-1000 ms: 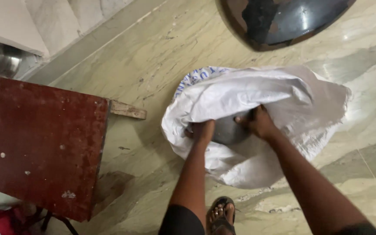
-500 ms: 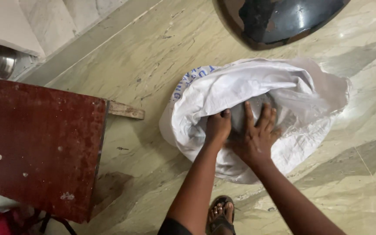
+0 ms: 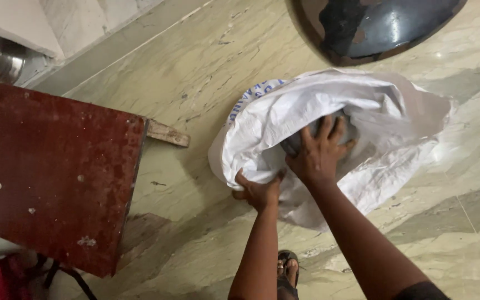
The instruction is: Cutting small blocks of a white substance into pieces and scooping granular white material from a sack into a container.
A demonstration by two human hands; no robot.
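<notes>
Right hand [image 3: 319, 153] fingers spread over grey object [image 3: 312, 135] inside white sack [image 3: 373, 111]

A home floor: polished marble tiles [image 3: 206, 78], a red wooden stool [image 3: 51, 172], a dark pan [image 3: 379, 25].

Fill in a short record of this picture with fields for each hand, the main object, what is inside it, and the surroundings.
left hand: left hand in a grip on the sack's lower edge
right hand: right hand spread over a dark grey rounded object inside
main object: crumpled white woven plastic sack, mouth open
floor: pale green marble floor
nearby: dark red wooden stool; large dark round metal pan
</notes>
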